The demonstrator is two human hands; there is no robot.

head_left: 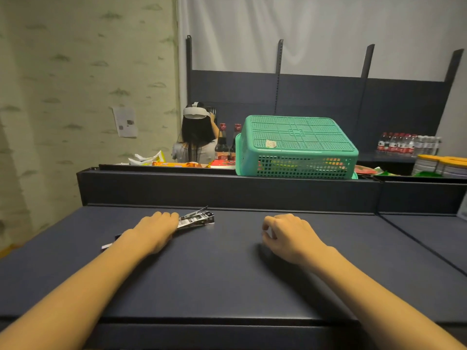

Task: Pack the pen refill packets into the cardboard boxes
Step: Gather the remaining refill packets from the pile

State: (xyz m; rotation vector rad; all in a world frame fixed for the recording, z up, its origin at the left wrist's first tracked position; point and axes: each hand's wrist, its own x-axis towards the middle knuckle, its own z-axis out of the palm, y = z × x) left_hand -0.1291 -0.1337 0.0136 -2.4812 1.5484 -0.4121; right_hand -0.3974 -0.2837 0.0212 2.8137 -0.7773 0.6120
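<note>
Both our forearms reach out over the dark blue tabletop (227,274), whose near edge runs as a seam across the bottom of the view. Our left hand (154,229) lies knuckles up on the pen refill packets (195,219), its fingers curled down over them so that the black-and-white printed ends stick out to the right, fanned a little, while another end (108,245) shows at the left of the wrist; whether the fingers truly grip or only press on them we cannot tell. Our right hand (285,233) hovers well apart from the left, holding nothing, its fingers loosely curled with thumb and forefinger close together. Between the two hands the tabletop is bare, and bare surface also stretches to the right as far as a diagonal seam (424,243) where a second panel begins. Beyond the hands the tabletop ends at a raised dark ledge (227,190) that runs the whole width. On the far side of that ledge an upturned green plastic basket (295,147) sits, with dark sauce bottles (223,145) and bright snack packets (177,164) to its left and a stack of yellow-topped items (441,165) to its right. Farther back a person with long dark hair wearing a white headset (195,113) faces dark shelving (316,97), where small water bottles (406,145) stand in a row.
</note>
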